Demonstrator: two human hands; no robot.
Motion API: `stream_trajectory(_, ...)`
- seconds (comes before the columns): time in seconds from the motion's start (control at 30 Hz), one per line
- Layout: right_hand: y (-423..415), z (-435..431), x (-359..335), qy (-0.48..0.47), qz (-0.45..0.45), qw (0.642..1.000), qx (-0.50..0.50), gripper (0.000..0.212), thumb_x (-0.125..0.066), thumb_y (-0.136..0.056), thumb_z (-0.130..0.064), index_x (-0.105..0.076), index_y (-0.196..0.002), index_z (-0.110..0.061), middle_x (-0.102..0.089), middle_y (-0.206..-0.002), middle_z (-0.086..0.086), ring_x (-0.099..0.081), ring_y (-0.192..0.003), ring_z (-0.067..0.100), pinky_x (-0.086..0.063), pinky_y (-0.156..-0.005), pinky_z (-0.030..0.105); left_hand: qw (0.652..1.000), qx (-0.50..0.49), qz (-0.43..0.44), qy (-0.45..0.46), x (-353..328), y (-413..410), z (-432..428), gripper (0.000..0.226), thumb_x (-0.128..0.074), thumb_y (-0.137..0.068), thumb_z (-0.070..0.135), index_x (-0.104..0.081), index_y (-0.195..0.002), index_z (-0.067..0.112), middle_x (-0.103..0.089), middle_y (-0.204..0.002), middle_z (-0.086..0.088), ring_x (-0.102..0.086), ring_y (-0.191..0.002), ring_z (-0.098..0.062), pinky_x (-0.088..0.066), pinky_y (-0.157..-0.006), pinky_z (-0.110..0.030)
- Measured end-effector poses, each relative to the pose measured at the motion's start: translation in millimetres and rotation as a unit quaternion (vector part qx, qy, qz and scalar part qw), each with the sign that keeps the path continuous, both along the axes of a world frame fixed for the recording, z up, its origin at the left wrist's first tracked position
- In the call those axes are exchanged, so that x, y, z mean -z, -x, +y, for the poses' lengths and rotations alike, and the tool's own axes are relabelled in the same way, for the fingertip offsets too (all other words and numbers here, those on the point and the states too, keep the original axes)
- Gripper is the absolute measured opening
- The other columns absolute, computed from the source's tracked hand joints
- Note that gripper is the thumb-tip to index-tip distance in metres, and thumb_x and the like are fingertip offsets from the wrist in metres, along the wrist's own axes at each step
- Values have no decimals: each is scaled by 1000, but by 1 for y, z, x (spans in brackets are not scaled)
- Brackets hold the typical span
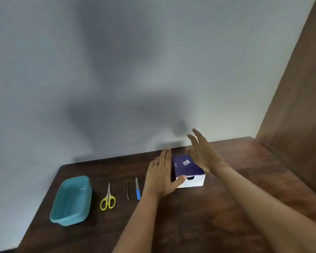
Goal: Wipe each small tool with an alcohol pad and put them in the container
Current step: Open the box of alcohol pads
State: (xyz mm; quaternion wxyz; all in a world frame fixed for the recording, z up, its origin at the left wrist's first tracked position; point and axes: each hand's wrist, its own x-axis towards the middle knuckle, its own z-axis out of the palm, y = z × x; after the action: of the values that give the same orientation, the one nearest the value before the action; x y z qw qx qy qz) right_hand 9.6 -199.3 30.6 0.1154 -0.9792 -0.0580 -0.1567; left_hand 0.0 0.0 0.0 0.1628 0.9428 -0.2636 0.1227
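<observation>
- On a dark wooden table [226, 207] set against a grey wall [117, 70], a person's two bare hands frame a small box [188, 167] with a dark blue top and white sides.
- The left hand [161, 178], wearing a gold ring [156, 163], lies flat against the box's left side. Its fingers are straight and point away from the person, and the thumb [180, 180] reaches across to touch the white front face beside a dark opening.
- The right hand [202, 154] is raised just beside the box's right edge, palm turned inward and fingers straight and spread. It holds nothing, and whether it touches the box cannot be told.
- Three small tools lie in a row to the left of the left hand, apart from one another and each pointing away from the person: a nail file [137, 189] with a blue handle nearest the wrist, thin metal tweezers [126, 189] next, then yellow-handled scissors [108, 198].
- A teal plastic container [87, 201] sits farthest left, near the table's edge and beside the scissors, with no tool in it.
- A brown wooden panel [299, 88] rises at the right of the table.
</observation>
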Motion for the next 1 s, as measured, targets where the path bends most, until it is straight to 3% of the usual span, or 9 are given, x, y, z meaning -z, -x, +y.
stream_trajectory(0.07,-2,-4,13,-40,-22,999,-4,49,-45,-99,-25,-35,-143,-7,-23,-155,13,-37,-136,28,-34,-108,35,1000,18,14,-12,12,-1,-3,104,-34,-77,79,-5,-153,15,-10,-161,-3,-25,-144,-21,-21,-115,-34)
stream_trajectory(0.17,-8,-7,27,-98,-83,992,10,38,-46,-99,-23,-48,-133,-8,-37,-145,10,-58,-112,26,-45,-93,36,999,24,22,-7,27,-7,-12,117,-45,-69,83,-1,-153,15,-11,-161,-4,-30,-141,-22,-28,-112,-37)
stream_trajectory(0.3,-7,4,34,-270,-176,946,44,25,-47,-97,-20,-59,-115,-8,-51,-123,8,-62,-96,25,-50,-86,43,997,-8,31,72,42,5,-31,128,-55,-56,84,-1,-152,18,-27,-157,-3,-45,-131,-25,-39,-103,-39)
stream_trajectory(0.4,2,14,37,-324,-196,924,53,21,-49,-94,-17,-62,-108,-9,-56,-117,9,-61,-98,24,-49,-87,39,985,-56,63,149,50,25,-41,131,-64,-57,78,-3,-152,14,-32,-154,-3,-43,-132,-25,-38,-103,-39)
stream_trajectory(0.5,22,18,41,-306,-177,934,42,20,-51,-91,-11,-64,-105,-7,-59,-112,9,-58,-100,22,-41,-82,25,956,-105,122,247,56,43,-45,121,-70,-67,66,-6,-152,8,-33,-153,-8,-36,-137,-27,-35,-106,-38)
stream_trajectory(0.6,40,14,46,-216,-124,968,-18,23,-55,-86,-5,-70,-103,-3,-66,-108,12,-60,-100,24,-34,-81,16,938,-113,144,294,66,54,-48,97,-64,-83,53,-15,-150,3,-42,-146,-16,-40,-133,-32,-37,-102,-37)
stream_trajectory(0.7,60,9,55,-158,-72,983,-63,26,-55,-82,-4,-71,-102,-5,-70,-106,10,-62,-102,26,-45,-88,27,937,-111,125,307,72,67,-53,65,-57,-91,39,-33,-143,8,-58,-129,-14,-52,-120,-33,-44,-92,-37)
stream_trajectory(0.77,70,8,61,-125,-59,989,-56,26,-54,-83,-6,-70,-102,-8,-70,-102,7,-62,-97,24,-49,-84,35,954,-112,95,261,75,71,-57,55,-51,-94,33,-36,-142,10,-61,-124,-13,-56,-114,-34,-45,-92,-39)
stream_trajectory(1.0,75,6,62,-77,-66,995,-23,28,-52,-83,0,-70,-102,-9,-70,-101,6,-60,-95,26,-48,-82,36,975,-107,19,193,78,68,-59,34,-46,-97,32,-46,-120,8,-68,-104,-12,-61,-100,-33,-42,-86,-40)
